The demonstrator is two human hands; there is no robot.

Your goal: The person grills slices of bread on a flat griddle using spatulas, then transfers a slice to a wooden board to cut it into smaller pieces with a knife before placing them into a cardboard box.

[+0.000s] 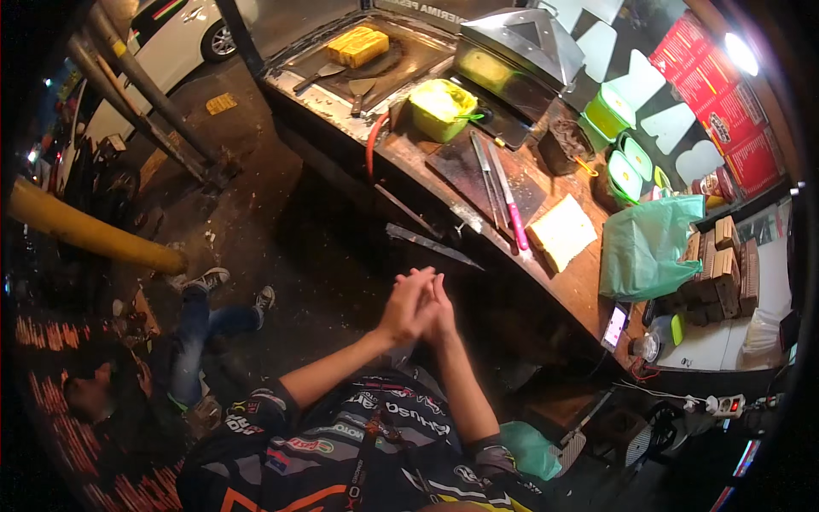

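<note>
My left hand and my right hand are clasped together in front of my chest, fingers closed against each other. No object shows between them. They are off the counter, apart from everything on it. Nearest on the wooden counter top lie a knife with a pink handle, a long metal tool beside it, and a pale square slice of bread. Both long tools rest across a dark board.
A yellow block of bread and two spatulas lie on the griddle. Beyond the board stands a yellow-green tub. A green plastic bag and a phone are at right. Someone in jeans sits at left.
</note>
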